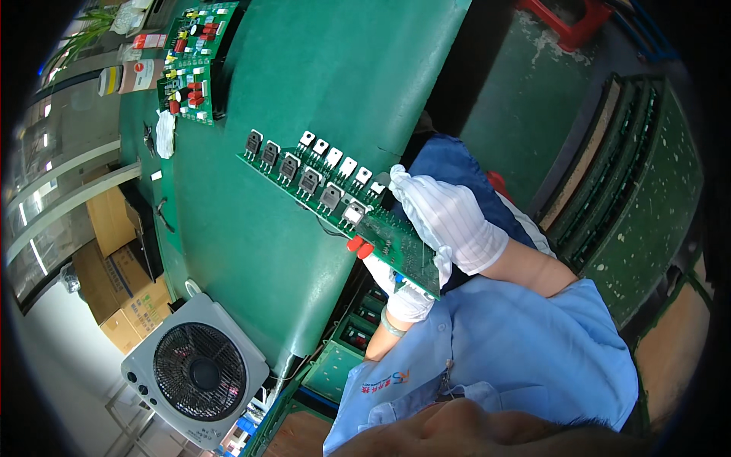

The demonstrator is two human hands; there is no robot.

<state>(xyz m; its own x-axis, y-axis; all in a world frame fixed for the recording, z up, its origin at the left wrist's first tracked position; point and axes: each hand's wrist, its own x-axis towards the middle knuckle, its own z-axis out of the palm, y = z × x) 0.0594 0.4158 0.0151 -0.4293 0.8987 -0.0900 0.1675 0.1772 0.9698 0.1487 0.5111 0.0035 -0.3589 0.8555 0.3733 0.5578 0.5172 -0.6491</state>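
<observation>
A long green circuit board point(335, 202) is held up over the green tabletop point(335, 84) between two white-gloved hands. The right hand point(445, 221) is laid over the near end of the board from above, its fingers folded down around the edge and clamped on it. The left hand point(403, 293) is seen below the same end, mostly hidden by the board, with its fingers closed against the underside, so that the board is gripped from both faces. The board is tilted, its far end raised out over the tabletop and clear of it. Two rows of black power transistors point(308, 179) with silver tabs are seen standing along the far half of the board, and two small red parts point(359, 246) are seen at its lower edge, just beside the left hand. Blue sleeves are worn on both forearms. Further out, at the far end of the tabletop, two more green boards point(190, 65) carrying red and yellow parts are laid side by side, with a crumpled white cloth point(165, 133) just near them. To the left of the tabletop, brown cardboard boxes point(122, 251) are stacked, and a grey box fan point(196, 371) with a black grille is placed below its near corner. To the right, green racks point(647, 183) are ranged along the floor
</observation>
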